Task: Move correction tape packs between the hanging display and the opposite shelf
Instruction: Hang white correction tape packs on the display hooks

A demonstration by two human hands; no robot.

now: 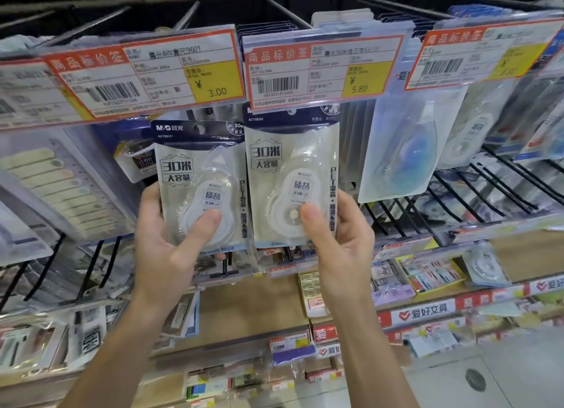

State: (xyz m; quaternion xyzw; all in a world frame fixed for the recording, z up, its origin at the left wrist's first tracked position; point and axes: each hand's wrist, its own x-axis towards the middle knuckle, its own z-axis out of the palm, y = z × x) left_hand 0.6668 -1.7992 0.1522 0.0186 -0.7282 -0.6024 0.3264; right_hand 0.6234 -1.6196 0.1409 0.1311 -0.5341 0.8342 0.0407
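Bright even light; edges blurred, bowed; centre sharp; plastic glare.

Two correction tape packs are held side by side: the left pack point(198, 187) and the right pack point(293, 178). Price tags point(323, 68) are hung at 12 o'clock above them, shelves point(250, 313) at 6 o'clock below.

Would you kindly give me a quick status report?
Left hand grips white blister-packed correction tape pack. Right hand grips matching second pack, top behind price tag.
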